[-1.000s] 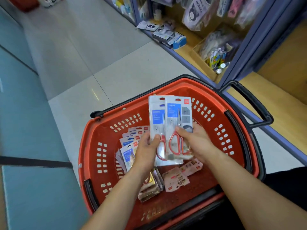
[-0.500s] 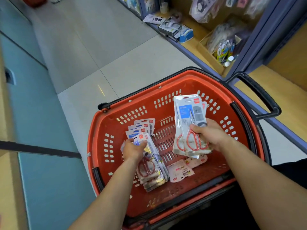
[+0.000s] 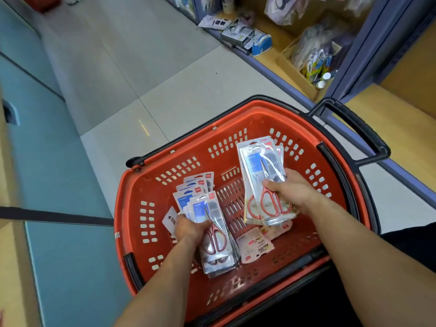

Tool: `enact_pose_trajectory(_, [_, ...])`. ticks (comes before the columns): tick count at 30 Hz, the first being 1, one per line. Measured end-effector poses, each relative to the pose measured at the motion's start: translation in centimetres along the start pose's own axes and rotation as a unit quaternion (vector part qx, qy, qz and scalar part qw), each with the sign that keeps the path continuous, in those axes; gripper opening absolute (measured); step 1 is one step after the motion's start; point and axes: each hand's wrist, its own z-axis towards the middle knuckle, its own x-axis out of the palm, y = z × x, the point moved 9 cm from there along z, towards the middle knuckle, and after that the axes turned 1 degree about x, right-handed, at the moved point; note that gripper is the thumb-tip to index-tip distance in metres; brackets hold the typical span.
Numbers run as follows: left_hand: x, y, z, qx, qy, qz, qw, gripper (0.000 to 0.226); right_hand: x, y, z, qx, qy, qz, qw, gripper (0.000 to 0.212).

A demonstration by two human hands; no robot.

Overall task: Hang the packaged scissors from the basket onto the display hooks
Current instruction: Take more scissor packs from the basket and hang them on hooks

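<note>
A red plastic basket [image 3: 165, 171] stands on the floor below me. My right hand [image 3: 291, 191] grips a small stack of packaged scissors [image 3: 256, 166] with red handles, held above the basket's right half. My left hand [image 3: 188, 228] is down in the basket's left side and grips the top packaged scissors [image 3: 213, 232] of a fanned pile [image 3: 197, 186] lying there. No display hooks are plainly in view.
Pink packets [image 3: 253, 245] lie on the basket floor. The basket's black handle [image 3: 356, 131] sticks out toward a shelf unit with a blue edge [image 3: 278, 66] on the right, holding boxed goods [image 3: 245, 37]. Teal panels [image 3: 52, 161] run along the left.
My left hand let go of the packs held up with the right hand, dropped into the basket and took hold of a pack on the pile. My right hand shifted right with its stack.
</note>
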Motion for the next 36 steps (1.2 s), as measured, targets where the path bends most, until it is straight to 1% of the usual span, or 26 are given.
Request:
enact_pose_trajectory(3, [1.0, 0.5, 0.4, -0.026, 0.046, -0.059, 0.997, 0.062, 0.1, 0.2, -0.1, -0.001, 0.005, -0.001, 1.0, 0.016])
enact_pose_trajectory(5, [1.7, 0.7, 0.7, -0.03, 0.074, -0.089, 0.993, 0.073, -0.1, 0.3, -0.2, -0.003, 0.003, -0.002, 1.0, 0.016])
enact_pose_trajectory(8, [2.2, 0.3, 0.4, -0.003, 0.067, -0.103, 0.992, 0.08, -0.2, 0.3, -0.3, -0.006, -0.003, 0.002, 1.0, 0.018])
enact_pose_trajectory(9, [2.6, -0.1, -0.4, 0.007, 0.08, -0.107, 0.991, 0.077, -0.2, 0.3, -0.3, -0.006, -0.004, 0.004, 1.0, 0.017])
enact_pose_trajectory(12, [4.3, -0.4, -2.6, 0.02, 0.171, -0.13, 0.976, 0.046, -0.2, 0.4, -0.5, -0.01, -0.007, 0.004, 1.0, 0.015])
enact_pose_trajectory(13, [4.7, -0.1, -3.0, 0.019, 0.194, -0.131, 0.972, 0.043, -0.2, 0.5, -0.6, -0.011, -0.007, 0.002, 1.0, 0.015])
enact_pose_trajectory(15, [5.2, 0.6, -3.6, 0.011, 0.219, -0.125, 0.968, 0.046, -0.3, 0.6, -0.7, -0.014, -0.009, -0.003, 1.0, 0.016])
enact_pose_trajectory(17, [5.3, 0.9, -4.0, 0.007, 0.22, -0.124, 0.968, 0.04, -0.3, 0.8, -0.9, -0.018, -0.006, -0.006, 1.0, 0.016])
enact_pose_trajectory(20, [4.4, 0.0, -5.3, 0.033, 0.19, -0.106, 0.975, 0.021, -0.3, 0.9, -1.3, -0.019, 0.002, -0.021, 1.0, 0.016])
enact_pose_trajectory(21, [4.0, -0.6, -5.7, 0.049, 0.183, -0.098, 0.977, 0.02, -0.3, 1.0, -1.5, -0.018, 0.005, -0.023, 1.0, 0.018])
enact_pose_trajectory(24, [2.2, -2.8, -7.0, 0.11, 0.166, -0.06, 0.978, 0.026, 0.0, 1.5, -1.9, -0.022, 0.023, -0.024, 0.999, 0.021])
enact_pose_trajectory(27, [-0.6, -5.6, -8.7, 0.167, 0.149, -0.049, 0.973, 0.021, 0.4, 2.4, -2.5, -0.03, 0.043, 0.011, 0.999, 0.022])
enact_pose_trajectory(29, [-2.4, -7.5, -9.9, 0.194, 0.135, -0.076, 0.969, 0.022, 0.8, 2.7, -3.0, -0.026, 0.054, 0.043, 0.997, 0.022])
enact_pose_trajectory(33, [-5.1, -11.3, -11.6, 0.223, 0.112, -0.183, 0.951, 0.02, 2.5, 3.1, -4.4, -0.028, 0.092, 0.08, 0.992, 0.024])
enact_pose_trajectory(36, [-5.0, -14.5, -13.2, 0.256, 0.143, -0.227, 0.929, 0.025, 3.4, 3.2, -5.3, -0.04, 0.107, 0.098, 0.989, 0.029])
